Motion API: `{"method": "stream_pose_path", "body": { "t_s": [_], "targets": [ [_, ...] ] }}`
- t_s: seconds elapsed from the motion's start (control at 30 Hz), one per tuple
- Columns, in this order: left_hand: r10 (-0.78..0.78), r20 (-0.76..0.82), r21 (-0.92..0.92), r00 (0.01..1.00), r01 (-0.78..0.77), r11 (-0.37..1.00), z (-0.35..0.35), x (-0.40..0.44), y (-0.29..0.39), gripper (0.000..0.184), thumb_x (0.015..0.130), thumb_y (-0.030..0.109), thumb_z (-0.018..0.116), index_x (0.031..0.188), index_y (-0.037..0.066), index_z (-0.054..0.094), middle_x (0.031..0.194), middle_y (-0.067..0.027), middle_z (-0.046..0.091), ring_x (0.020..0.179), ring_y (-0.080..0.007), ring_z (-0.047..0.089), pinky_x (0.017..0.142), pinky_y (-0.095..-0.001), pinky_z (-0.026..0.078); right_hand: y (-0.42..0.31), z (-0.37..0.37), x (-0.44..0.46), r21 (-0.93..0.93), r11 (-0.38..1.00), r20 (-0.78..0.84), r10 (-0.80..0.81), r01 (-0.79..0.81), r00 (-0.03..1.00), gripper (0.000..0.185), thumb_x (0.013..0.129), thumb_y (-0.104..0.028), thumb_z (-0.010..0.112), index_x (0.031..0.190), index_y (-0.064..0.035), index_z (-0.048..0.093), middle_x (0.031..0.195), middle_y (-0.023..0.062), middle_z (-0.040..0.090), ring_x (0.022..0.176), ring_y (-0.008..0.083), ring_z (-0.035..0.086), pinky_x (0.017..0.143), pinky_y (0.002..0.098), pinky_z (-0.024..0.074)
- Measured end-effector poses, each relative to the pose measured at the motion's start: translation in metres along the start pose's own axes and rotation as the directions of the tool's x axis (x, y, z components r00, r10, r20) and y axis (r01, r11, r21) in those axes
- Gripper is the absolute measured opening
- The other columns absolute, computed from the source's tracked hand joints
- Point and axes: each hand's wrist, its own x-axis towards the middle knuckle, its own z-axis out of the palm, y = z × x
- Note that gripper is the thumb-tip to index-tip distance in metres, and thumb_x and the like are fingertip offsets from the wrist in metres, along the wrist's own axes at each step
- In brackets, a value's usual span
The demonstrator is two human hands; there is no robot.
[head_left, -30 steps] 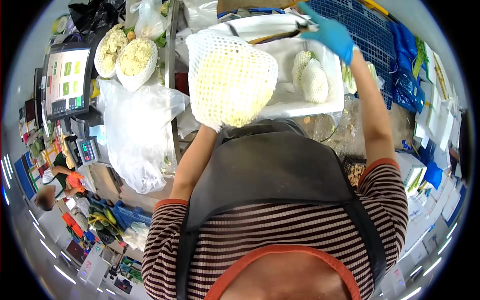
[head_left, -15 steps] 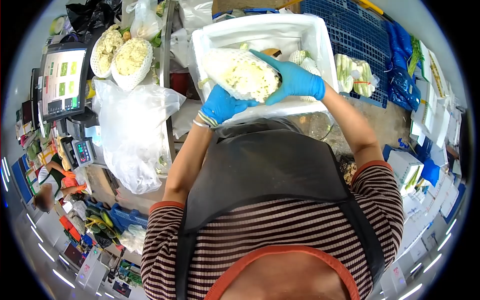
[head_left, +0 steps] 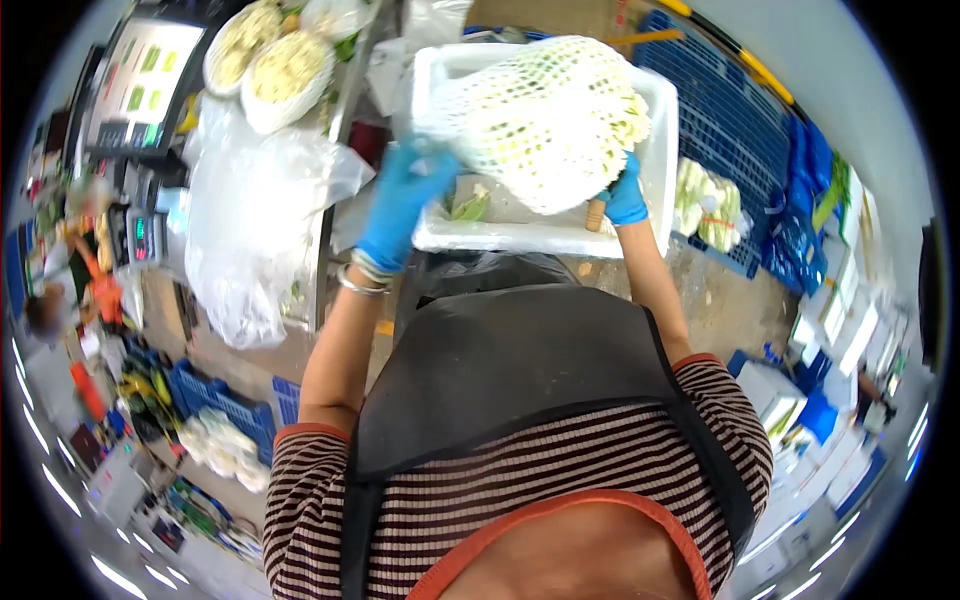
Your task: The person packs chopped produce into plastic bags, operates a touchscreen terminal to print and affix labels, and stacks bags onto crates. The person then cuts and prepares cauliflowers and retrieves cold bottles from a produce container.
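A large cauliflower (head_left: 560,120) in a white foam net is raised over the white foam box (head_left: 530,238). My right hand (head_left: 628,195), in a blue glove, grips its right edge from below, the fingers mostly hidden behind it. A short brown handle (head_left: 595,213) shows beside that hand; whether the hand also holds it I cannot tell. To the left of the net, my left hand (head_left: 400,200), also gloved in blue, is smeared by motion, so its fingers are unclear. A green leaf piece (head_left: 472,205) lies in the box.
Two netted cauliflowers (head_left: 290,75) and clear plastic bags (head_left: 255,220) lie on the left counter near a screen (head_left: 150,80) and a scale display (head_left: 143,235). To the right are a blue pallet (head_left: 700,110) and packed pale vegetables (head_left: 708,205). Other people stand at far left.
The cauliflower has moved up and right and looks larger. My left hand has come away from its underside to the left; my right hand has shifted lower. The brown handle has come into sight.
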Motion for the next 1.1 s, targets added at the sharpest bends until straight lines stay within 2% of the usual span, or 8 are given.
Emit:
{"method": "stream_pose_path", "body": {
  "t_s": [0.1,0.23,0.4,0.57,0.7,0.83,0.93,1.1],
  "targets": [
    [-0.295,0.504,0.069,0.812,0.303,0.951,0.012,-0.054,-0.015,0.044,0.090,0.019,0.066,0.128,-0.001,0.057,0.113,-0.0106,0.066,0.098,-0.0172,0.064,0.088,-0.0301,0.049,0.001,-0.026,0.029,-0.137,0.982,0.009,-0.126,0.126,0.992,0.050,0.098,-0.035,0.042,0.140,-0.0083,0.043,0.133,0.0069,0.056,0.113,0.0223,0.058,0.094,0.0366,0.0509],
    [0.547,-0.225,0.894,0.806,-0.053,0.445,-0.065,-0.115,0.012,0.054,0.076,0.013,0.077,0.125,-0.001,0.057,0.119,-0.0198,0.062,0.111,-0.0331,0.058,0.097,-0.0397,0.043,-0.016,-0.010,0.040,-0.248,0.965,0.188,-0.035,0.082,0.981,0.047,0.100,-0.033,0.040,0.136,-0.0026,0.047,0.128,0.0076,0.058,0.113,0.0222,0.058,0.098,0.0370,0.0485],
    [0.645,-0.738,0.376,0.198,0.914,0.150,-0.235,-0.167,-0.019,0.105,0.069,0.027,0.084,0.150,0.005,0.020,0.142,-0.0252,0.040,0.132,-0.0365,0.041,0.104,-0.0434,0.038,0.030,0.090,0.017,-0.630,0.776,0.301,0.291,-0.040,0.908,0.045,0.100,-0.032,0.042,0.133,-0.0027,0.050,0.127,0.0061,0.059,0.113,0.0198,0.057,0.098,0.0348,0.0468],
    [-0.003,-0.865,0.113,0.501,0.201,0.973,-0.368,-0.144,-0.070,0.042,0.088,0.015,0.062,0.127,0.003,0.056,0.098,-0.0195,0.069,0.083,-0.0217,0.064,0.077,-0.0374,0.051,0.186,0.163,-0.021,-0.702,0.636,0.431,0.738,-0.322,0.519,0.043,0.099,-0.032,0.044,0.129,-0.0027,0.054,0.126,0.0045,0.060,0.112,0.0174,0.056,0.098,0.0325,0.0452],
    [0.245,-0.722,0.489,0.648,0.227,0.842,-0.356,-0.153,-0.026,0.026,0.093,0.020,0.054,0.106,0.000,0.066,0.078,-0.0196,0.068,0.056,-0.0199,0.057,0.055,-0.0391,0.048,0.288,0.200,-0.023,-0.496,0.677,0.559,0.728,-0.544,0.396,0.042,0.099,-0.032,0.045,0.127,-0.0027,0.058,0.125,0.0033,0.060,0.111,0.0155,0.056,0.098,0.0308,0.0439],
    [0.069,-0.423,0.794,0.903,0.333,0.509,-0.347,-0.236,-0.048,0.034,0.094,0.030,0.058,0.095,-0.003,0.066,0.070,-0.0227,0.064,0.060,-0.0280,0.063,0.056,-0.0393,0.047,0.311,0.296,-0.007,-0.444,0.775,0.333,0.609,-0.450,0.720,0.046,0.098,-0.043,0.047,0.119,-0.0037,0.061,0.110,0.0082,0.064,0.096,0.0167,0.060,0.086,0.0308,0.0485],
    [-0.557,-0.399,0.142,0.728,0.650,0.747,-0.271,-0.237,0.001,0.040,0.098,0.036,0.055,0.079,0.004,0.066,0.055,0.0013,0.050,0.048,-0.0080,0.047,0.046,-0.0256,0.035,0.355,0.327,0.044,-0.446,0.754,0.416,0.652,-0.482,0.634,0.046,0.095,-0.051,0.050,0.096,-0.0061,0.060,0.073,0.0095,0.060,0.059,0.0222,0.057,0.057,0.0356,0.0481],
    [-0.465,-0.314,0.051,0.828,0.504,0.862,-0.229,-0.206,-0.010,0.034,0.099,0.029,0.052,0.094,-0.001,0.066,0.057,-0.0025,0.055,0.050,-0.0096,0.052,0.050,-0.0242,0.041,0.384,0.290,0.080,-0.633,0.672,0.404,0.709,-0.383,0.578,0.029,0.088,-0.027,0.065,0.106,-0.0038,0.067,0.084,0.0080,0.064,0.062,0.0165,0.054,0.061,0.0332,0.0526]
  ]
}}
